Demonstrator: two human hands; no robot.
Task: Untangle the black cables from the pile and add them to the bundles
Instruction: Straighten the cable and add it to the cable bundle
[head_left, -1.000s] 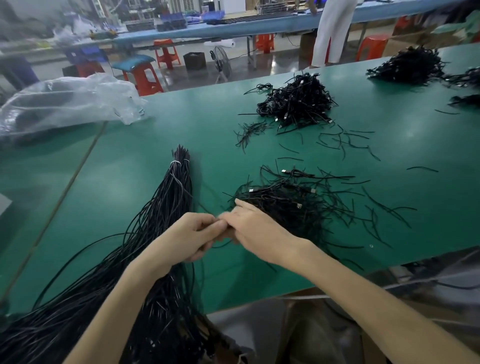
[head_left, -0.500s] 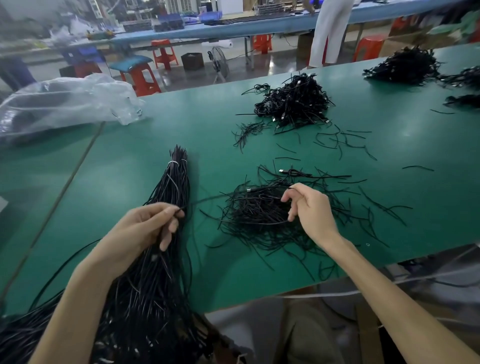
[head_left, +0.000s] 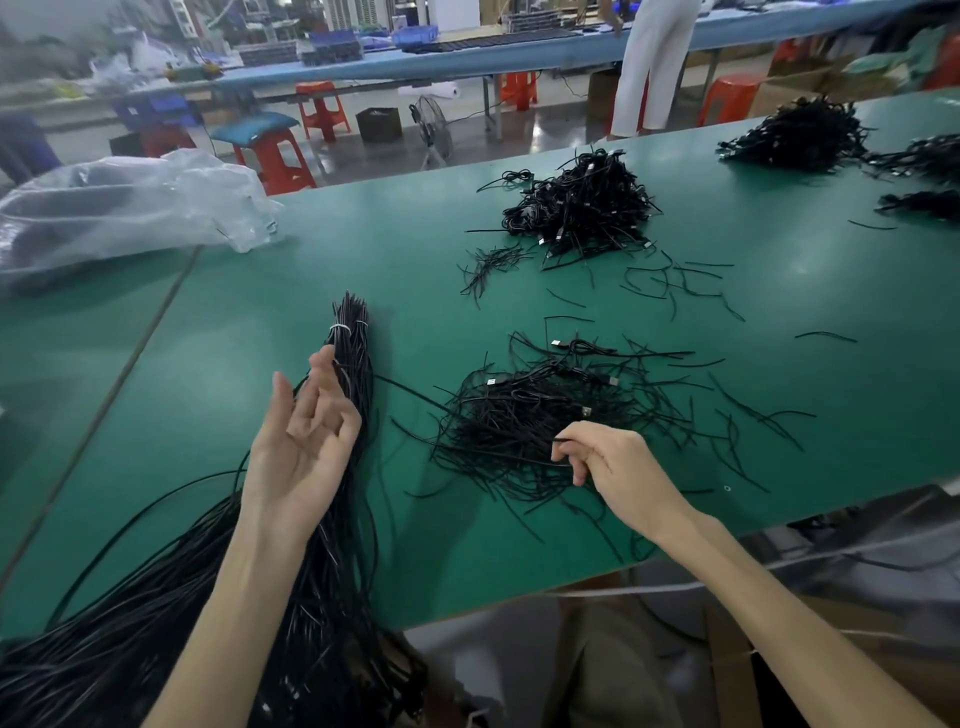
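Pile (head_left: 519, 421) sits mid counter (head_left: 218, 332). Our right hand (head_left: 615, 467) at pile's near edge, thumb and forefinger pinching one cable (head_left: 519, 459). Our left hand (head_left: 304, 447) left of pile, palm up, fingers loose, holding nothing, over tied bundle (head_left: 350, 364). Bag (head_left: 130, 208) far left of pile.

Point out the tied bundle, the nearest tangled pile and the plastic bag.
tied bundle (head_left: 360, 364): head view, cables just below the white tie.
nearest pile (head_left: 519, 421): head view, dense middle of the tangle.
plastic bag (head_left: 130, 208): head view, crumpled top surface.
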